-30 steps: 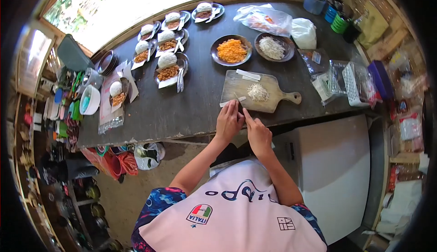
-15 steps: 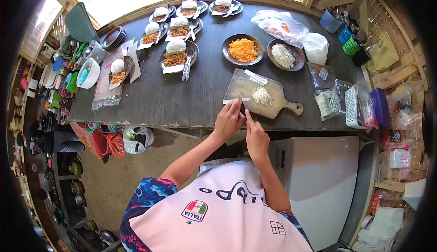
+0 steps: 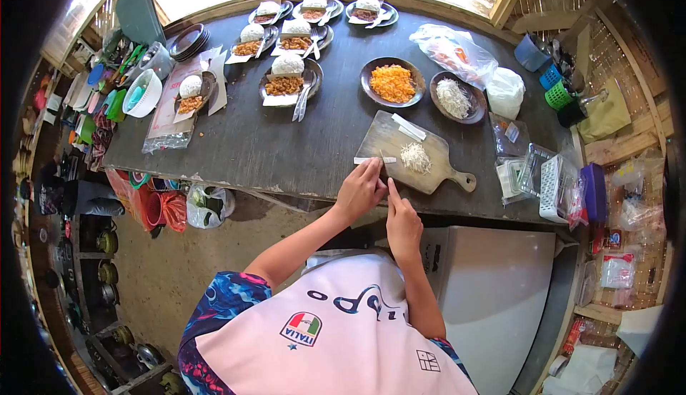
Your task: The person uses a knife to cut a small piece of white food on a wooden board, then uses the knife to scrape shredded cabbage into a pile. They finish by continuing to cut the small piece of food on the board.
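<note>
My left hand point(image 3: 362, 186) presses its bent fingers on a pale white strip point(image 3: 389, 159) at the near left edge of a wooden cutting board point(image 3: 436, 173). Close beside it, my right hand point(image 3: 402, 223) is closed round a knife, its index finger stretched forward along the tool. Most of the knife is hidden by the hands. Thin white shreds point(image 3: 415, 158) lie heaped on the middle of the board. Farther back on it rest a few more white strips point(image 3: 409, 129). The board's handle points right.
Behind the board stand a bowl of orange shreds point(image 3: 392, 84) and a bowl of white shreds point(image 3: 453, 99). Several plates of rice and brown food point(image 3: 284, 85) fill the back left. Plastic bags point(image 3: 457, 56) and a white basket point(image 3: 554, 188) are at right. A white fridge point(image 3: 493, 288) stands below.
The view has shifted slightly, so the table appears a little farther right and lower. Both hands remain at the board's near left edge, with the strip and knife hardly changed.
</note>
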`<move>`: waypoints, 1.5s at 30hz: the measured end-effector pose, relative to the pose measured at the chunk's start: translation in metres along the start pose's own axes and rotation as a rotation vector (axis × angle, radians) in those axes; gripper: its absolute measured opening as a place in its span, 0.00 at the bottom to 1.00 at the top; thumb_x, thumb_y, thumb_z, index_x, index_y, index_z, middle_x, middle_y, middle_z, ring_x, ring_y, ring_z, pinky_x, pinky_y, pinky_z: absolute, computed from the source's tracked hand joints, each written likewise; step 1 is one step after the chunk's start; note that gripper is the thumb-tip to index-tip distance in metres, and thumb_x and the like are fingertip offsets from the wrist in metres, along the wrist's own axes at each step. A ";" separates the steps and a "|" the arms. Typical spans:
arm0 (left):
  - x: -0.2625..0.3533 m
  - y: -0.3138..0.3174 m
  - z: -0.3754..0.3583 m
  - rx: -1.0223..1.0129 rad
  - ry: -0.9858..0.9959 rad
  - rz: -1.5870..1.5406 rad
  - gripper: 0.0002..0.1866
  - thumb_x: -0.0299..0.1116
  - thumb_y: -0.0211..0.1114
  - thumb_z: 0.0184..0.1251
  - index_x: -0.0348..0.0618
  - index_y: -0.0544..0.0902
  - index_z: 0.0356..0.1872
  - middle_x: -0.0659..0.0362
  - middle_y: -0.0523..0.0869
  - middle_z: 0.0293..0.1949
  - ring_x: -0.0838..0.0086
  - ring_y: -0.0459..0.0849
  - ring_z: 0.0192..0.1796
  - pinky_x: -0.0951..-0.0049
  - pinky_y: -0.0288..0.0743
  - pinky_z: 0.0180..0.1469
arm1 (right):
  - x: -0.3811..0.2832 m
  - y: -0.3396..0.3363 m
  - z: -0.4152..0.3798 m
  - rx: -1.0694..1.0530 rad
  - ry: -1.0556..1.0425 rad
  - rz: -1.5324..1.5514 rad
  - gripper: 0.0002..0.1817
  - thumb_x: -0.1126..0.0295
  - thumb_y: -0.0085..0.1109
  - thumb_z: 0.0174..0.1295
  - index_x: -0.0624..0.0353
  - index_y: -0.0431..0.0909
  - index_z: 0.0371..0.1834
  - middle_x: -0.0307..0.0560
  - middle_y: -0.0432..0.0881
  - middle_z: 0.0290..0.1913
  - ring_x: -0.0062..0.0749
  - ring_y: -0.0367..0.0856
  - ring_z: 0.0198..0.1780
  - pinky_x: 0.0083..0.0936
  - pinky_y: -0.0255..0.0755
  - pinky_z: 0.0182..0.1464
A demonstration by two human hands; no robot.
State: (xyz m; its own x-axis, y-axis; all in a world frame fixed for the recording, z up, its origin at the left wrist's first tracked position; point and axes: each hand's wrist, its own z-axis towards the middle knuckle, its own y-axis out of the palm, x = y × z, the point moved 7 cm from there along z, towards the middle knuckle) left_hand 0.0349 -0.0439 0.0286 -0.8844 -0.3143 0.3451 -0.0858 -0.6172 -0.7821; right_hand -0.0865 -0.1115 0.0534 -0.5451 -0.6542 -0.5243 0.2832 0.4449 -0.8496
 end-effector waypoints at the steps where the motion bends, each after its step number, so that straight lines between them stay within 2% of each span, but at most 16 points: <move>1: 0.000 -0.001 0.000 -0.001 -0.006 -0.013 0.29 0.32 0.68 0.63 0.22 0.80 0.64 0.43 0.83 0.63 0.52 0.82 0.68 0.61 0.78 0.72 | -0.001 0.001 0.001 0.007 -0.002 0.004 0.26 0.59 0.48 0.85 0.30 0.70 0.83 0.54 0.86 0.42 0.59 0.90 0.42 0.52 0.84 0.44; 12: 0.003 -0.007 0.001 0.035 0.000 -0.045 0.28 0.30 0.68 0.62 0.21 0.80 0.62 0.43 0.84 0.61 0.53 0.83 0.65 0.62 0.79 0.69 | 0.000 0.000 -0.006 0.008 0.018 -0.012 0.26 0.59 0.50 0.84 0.28 0.70 0.83 0.53 0.86 0.43 0.58 0.90 0.42 0.52 0.84 0.44; 18: 0.004 -0.007 0.001 0.042 0.007 -0.057 0.29 0.31 0.68 0.62 0.21 0.80 0.62 0.42 0.83 0.61 0.53 0.83 0.65 0.62 0.79 0.69 | 0.002 0.007 0.009 0.054 -0.052 0.022 0.27 0.60 0.51 0.84 0.30 0.69 0.84 0.54 0.86 0.43 0.57 0.90 0.42 0.52 0.84 0.43; 24: 0.003 -0.007 0.001 0.032 -0.011 -0.067 0.28 0.31 0.67 0.62 0.20 0.80 0.61 0.42 0.83 0.62 0.53 0.83 0.65 0.62 0.79 0.70 | 0.000 0.004 0.000 -0.015 -0.001 -0.003 0.27 0.62 0.51 0.83 0.32 0.69 0.84 0.54 0.86 0.42 0.57 0.90 0.43 0.51 0.84 0.44; 27: 0.002 -0.005 0.000 0.035 -0.011 -0.067 0.28 0.31 0.67 0.62 0.20 0.80 0.61 0.42 0.83 0.62 0.53 0.83 0.65 0.62 0.79 0.70 | -0.002 0.002 0.009 0.044 -0.072 0.037 0.28 0.62 0.52 0.83 0.32 0.69 0.84 0.54 0.86 0.42 0.57 0.90 0.43 0.51 0.84 0.44; 33: 0.001 -0.006 0.001 0.046 0.001 -0.044 0.30 0.32 0.69 0.62 0.20 0.80 0.61 0.42 0.84 0.62 0.53 0.82 0.66 0.62 0.77 0.72 | -0.003 0.001 -0.002 -0.018 -0.018 -0.003 0.28 0.63 0.52 0.83 0.33 0.68 0.84 0.54 0.86 0.43 0.57 0.90 0.44 0.51 0.84 0.45; 39: 0.000 -0.006 0.000 0.044 -0.004 -0.054 0.30 0.32 0.69 0.62 0.20 0.79 0.62 0.41 0.83 0.62 0.53 0.82 0.66 0.62 0.77 0.72 | -0.005 0.002 0.009 0.028 -0.075 0.005 0.28 0.63 0.52 0.82 0.34 0.69 0.84 0.55 0.86 0.43 0.58 0.90 0.44 0.51 0.84 0.45; 42: 0.000 -0.008 0.000 0.055 -0.006 -0.057 0.29 0.31 0.68 0.62 0.20 0.79 0.61 0.41 0.83 0.62 0.52 0.82 0.66 0.61 0.77 0.72 | -0.007 -0.002 -0.001 -0.043 0.038 0.030 0.26 0.63 0.51 0.84 0.32 0.71 0.83 0.58 0.86 0.44 0.59 0.88 0.46 0.51 0.80 0.49; 45: 0.002 -0.008 -0.001 0.048 -0.019 -0.075 0.29 0.30 0.68 0.62 0.20 0.80 0.62 0.42 0.83 0.62 0.52 0.82 0.66 0.60 0.78 0.71 | -0.004 0.005 0.004 0.011 0.009 0.030 0.26 0.62 0.53 0.83 0.31 0.71 0.83 0.57 0.86 0.43 0.59 0.88 0.46 0.51 0.80 0.49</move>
State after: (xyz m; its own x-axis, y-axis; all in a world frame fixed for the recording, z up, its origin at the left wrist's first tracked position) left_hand 0.0330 -0.0392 0.0352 -0.8672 -0.2797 0.4120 -0.1290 -0.6731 -0.7282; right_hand -0.0799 -0.1092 0.0514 -0.5432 -0.6350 -0.5492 0.3086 0.4573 -0.8340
